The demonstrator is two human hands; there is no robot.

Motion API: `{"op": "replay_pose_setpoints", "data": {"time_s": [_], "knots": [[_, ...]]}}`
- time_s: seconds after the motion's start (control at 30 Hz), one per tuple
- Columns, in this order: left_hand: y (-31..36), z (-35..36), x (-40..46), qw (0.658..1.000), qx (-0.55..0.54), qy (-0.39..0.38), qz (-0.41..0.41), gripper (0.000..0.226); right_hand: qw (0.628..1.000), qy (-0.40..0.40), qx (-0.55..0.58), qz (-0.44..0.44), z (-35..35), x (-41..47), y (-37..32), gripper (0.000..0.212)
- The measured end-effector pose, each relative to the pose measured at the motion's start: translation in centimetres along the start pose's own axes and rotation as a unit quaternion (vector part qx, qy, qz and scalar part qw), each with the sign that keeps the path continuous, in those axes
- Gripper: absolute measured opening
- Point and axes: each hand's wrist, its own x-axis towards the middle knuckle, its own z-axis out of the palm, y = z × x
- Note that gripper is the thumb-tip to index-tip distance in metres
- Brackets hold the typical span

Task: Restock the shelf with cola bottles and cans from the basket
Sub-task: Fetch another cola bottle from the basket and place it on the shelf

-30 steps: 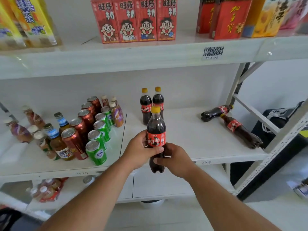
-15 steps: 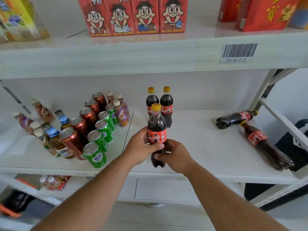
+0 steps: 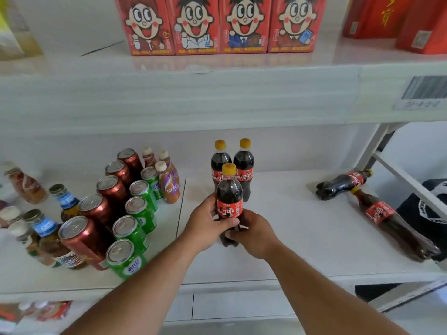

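A small cola bottle (image 3: 229, 192) with a yellow cap and red label stands upright on the white middle shelf (image 3: 302, 238). My left hand (image 3: 208, 223) wraps its label from the left and my right hand (image 3: 254, 234) holds its lower body from the right. Right behind it stand two upright cola bottles (image 3: 243, 165). Two more cola bottles lie on their sides at the shelf's right end, one near the back (image 3: 343, 183) and a longer one (image 3: 391, 222) reaching the front edge. The basket is out of view.
Left of the shelf seam stand rows of red cans (image 3: 96, 213) and green cans (image 3: 135, 228), with coffee bottles (image 3: 169, 182) and blue-labelled bottles (image 3: 46, 233) around them. Red cartoon cartons (image 3: 220, 25) line the low upper shelf. A dark bag (image 3: 430, 213) sits beyond the right frame.
Both hands have carried the bottle forward over the shelf and down toward the two upright bottles. The view has moved closer to the shelf.
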Motion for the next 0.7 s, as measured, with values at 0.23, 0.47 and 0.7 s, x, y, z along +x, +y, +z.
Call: {"op": "replay_pose_setpoints", "data": {"time_s": [0.23, 0.47, 0.7], "knots": [[-1.3, -0.1, 1.9, 1.000, 0.012, 0.019, -0.002, 0.078, 1.000, -0.002, 0.022, -0.003, 0.6, 2.5, 0.5, 0.029], [-2.3, 0.0, 2.8, 1.000, 0.010, 0.021, -0.016, 0.075, 0.999, 0.013, 0.050, -0.001, 1.2, 3.4, 1.3, 0.028], [-2.7, 0.0, 2.3, 0.999, 0.006, 0.024, -0.027, 0.078, 1.000, 0.005, 0.023, 0.004, 1.2, 3.0, 1.2, 0.026]]}}
